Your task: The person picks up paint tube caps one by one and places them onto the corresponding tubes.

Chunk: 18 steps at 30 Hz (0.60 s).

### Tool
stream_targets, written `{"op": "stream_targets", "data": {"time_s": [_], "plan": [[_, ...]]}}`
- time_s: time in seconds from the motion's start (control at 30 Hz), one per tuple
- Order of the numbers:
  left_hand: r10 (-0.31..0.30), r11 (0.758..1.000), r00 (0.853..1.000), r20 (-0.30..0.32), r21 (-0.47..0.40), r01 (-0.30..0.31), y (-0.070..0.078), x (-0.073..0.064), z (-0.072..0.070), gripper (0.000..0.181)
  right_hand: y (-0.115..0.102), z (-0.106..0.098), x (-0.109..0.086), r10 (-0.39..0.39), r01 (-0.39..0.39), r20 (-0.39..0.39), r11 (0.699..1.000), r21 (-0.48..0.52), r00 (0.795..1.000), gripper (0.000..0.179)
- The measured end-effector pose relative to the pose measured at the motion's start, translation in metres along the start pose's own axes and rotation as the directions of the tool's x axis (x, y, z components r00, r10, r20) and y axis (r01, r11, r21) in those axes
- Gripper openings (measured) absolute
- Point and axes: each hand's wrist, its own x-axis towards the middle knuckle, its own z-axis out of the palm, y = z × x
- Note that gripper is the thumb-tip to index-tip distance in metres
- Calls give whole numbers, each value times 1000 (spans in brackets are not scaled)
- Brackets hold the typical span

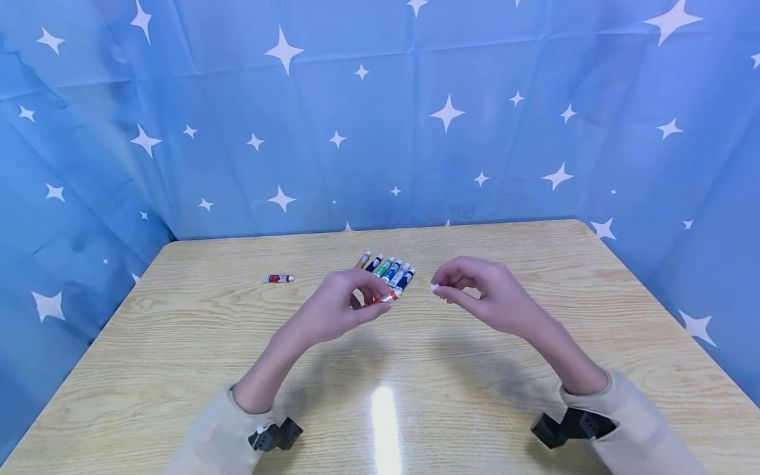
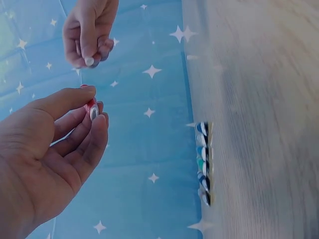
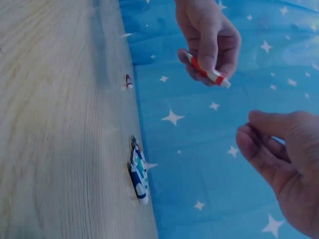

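My left hand pinches a red and white paint tube between thumb and fingers, raised above the table. The tube's narrow white end points toward my right hand. Between its thumb and fingertip, the right hand pinches a small white cap, held apart from the tube. In the right wrist view the fingertips hide this cap. Just beyond the left hand, several paint tubes lie side by side in blue, green, white and ochre, partly covered by that hand in the head view.
A single dark red paint tube lies off to the left on the wooden table. Behind the table hangs a blue curtain with white stars. Black wrist cameras are strapped over both sleeves.
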Motion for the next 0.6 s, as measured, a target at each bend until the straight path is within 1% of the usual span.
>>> {"op": "stream_targets", "data": {"time_s": [0.1,0.33,0.47,0.6], "plan": [[13,1000,1000,2,0,-13,3,0,4,8,-3,3,0,-27,27,4,1000,10,1000,19],[76,997,997,-2,-5,-76,8,0,10,10,-7,10,1,-63,61,26,997,55,998,17],[86,996,996,-5,-3,-87,10,-1,11,10,-10,13,1,-88,87,14,994,61,996,21],[101,995,995,9,-11,-101,11,0,12,10,-12,16,1,-98,98,-4,994,53,995,25]]}}
